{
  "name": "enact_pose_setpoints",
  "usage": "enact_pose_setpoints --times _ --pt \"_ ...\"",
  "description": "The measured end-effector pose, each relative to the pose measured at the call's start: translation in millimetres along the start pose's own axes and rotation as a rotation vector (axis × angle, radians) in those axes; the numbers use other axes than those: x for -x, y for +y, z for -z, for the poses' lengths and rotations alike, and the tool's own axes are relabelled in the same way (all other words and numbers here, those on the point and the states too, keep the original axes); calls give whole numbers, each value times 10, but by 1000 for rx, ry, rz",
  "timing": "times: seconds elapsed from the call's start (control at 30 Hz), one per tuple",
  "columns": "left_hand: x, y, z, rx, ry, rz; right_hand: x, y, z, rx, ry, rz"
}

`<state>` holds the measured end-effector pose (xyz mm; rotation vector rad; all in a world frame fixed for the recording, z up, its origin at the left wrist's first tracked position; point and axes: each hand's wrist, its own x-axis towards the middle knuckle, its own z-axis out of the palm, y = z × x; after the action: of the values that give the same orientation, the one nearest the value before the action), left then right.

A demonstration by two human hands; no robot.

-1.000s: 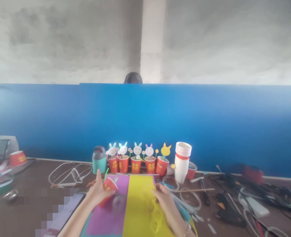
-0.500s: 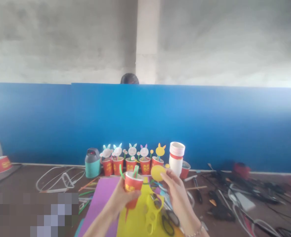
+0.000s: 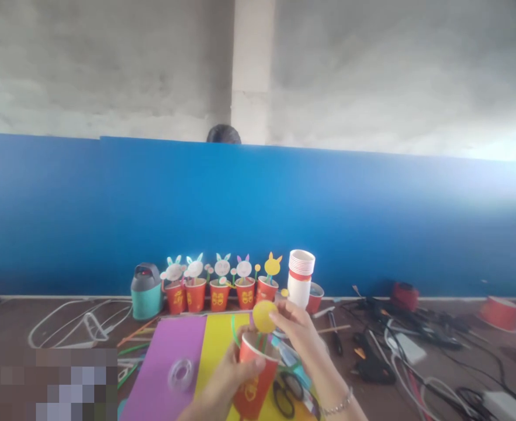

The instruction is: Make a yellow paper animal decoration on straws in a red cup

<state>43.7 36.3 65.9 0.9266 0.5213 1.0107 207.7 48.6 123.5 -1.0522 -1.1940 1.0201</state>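
A red paper cup [image 3: 258,380] with green strips standing in it is gripped by my left hand [image 3: 229,377], and it tilts a little. Above the cup's rim, my right hand [image 3: 295,324] pinches the edge of a yellow round disc [image 3: 264,317]. The disc overlaps the top of the green strips; whether they touch is unclear. Beneath my hands lie a purple sheet [image 3: 165,345] and a yellow sheet [image 3: 209,345]. A roll of clear tape [image 3: 181,373] rests on the purple one. Black scissors [image 3: 288,393] lie right of the held cup.
Several red cups with paper animal heads [image 3: 219,294] line the back, beside a stack of white cups [image 3: 300,280]. A teal container [image 3: 146,295] stands left of them. Cables and a glue gun [image 3: 374,365] lie right. A person's head [image 3: 224,134] shows over the blue partition [image 3: 258,199].
The held cup has moved right and down, and the yellow disc has come over its opening. The tape roll on the purple sheet is now visible. The camera view has shifted right.
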Motion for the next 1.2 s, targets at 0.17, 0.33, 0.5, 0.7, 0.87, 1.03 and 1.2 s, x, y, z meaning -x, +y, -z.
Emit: enact_pose_setpoints --times 0.17,0.33,0.5,0.7,0.87,1.03,1.2 --pt "-11 61 -22 -23 -56 1 -4 13 31 93 8 -13" --pt "84 53 -42 88 -23 51 17 15 -11 198 -29 14" --pt "184 104 -132 129 67 88 69 4 -76 276 -42 74" --pt "192 158 -170 183 50 127 115 -76 -104 321 -53 106" --pt "160 187 -136 90 122 79 158 -89 -155 320 -38 135" --pt "163 274 -145 77 117 16 197 -96 -193 345 -56 155" --pt "186 310 -170 86 101 23 236 -144 -211 398 -37 189"
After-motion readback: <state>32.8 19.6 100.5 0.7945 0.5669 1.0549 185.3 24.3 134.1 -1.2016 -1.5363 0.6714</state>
